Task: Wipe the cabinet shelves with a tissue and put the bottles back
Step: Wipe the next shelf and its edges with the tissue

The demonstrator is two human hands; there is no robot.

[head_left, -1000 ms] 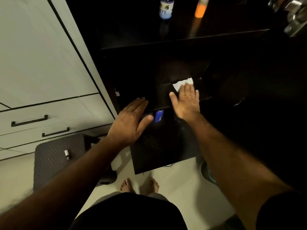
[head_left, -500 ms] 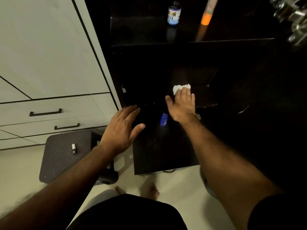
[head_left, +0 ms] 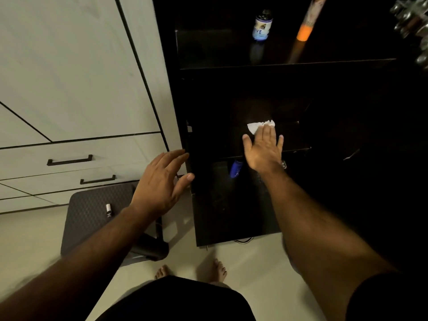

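Head view: looks down past both arms into a dark cabinet [head_left: 301, 89] beside pale drawers [head_left: 69, 147].
Right fingers [head_left: 268, 133]: nearly together and laid flat, pressing the tissue [head_left: 259, 124] onto the middle shelf [head_left: 298, 135]; flat pressure probably spreads the wipe over more surface.
Right hand [head_left: 262, 149]: palm down, reaching in over the shelf's front edge.
Tissue: white, crumpled, its far edge showing beyond the fingertips, near the shelf's middle.
Left hand [head_left: 162, 181]: fingers apart and holding nothing, hovering just beside the cabinet's left edge, perhaps for balance; whether it touches the edge I cannot tell.
Blue bottle [head_left: 236, 169]: below the right wrist on the lower level, seemingly lying down.
Upper shelf [head_left: 208, 47]: carries a labelled bottle [head_left: 262, 26] and an orange-based tube [head_left: 306, 26], well apart from the wiping, so out of the way.
Stool [head_left: 88, 216]: on the floor at left, bearing a small white vial [head_left: 108, 210], likely parked there until the shelves are done.
Progress: mid-wipe, by my judgement; putting the bottles back is not yet done.
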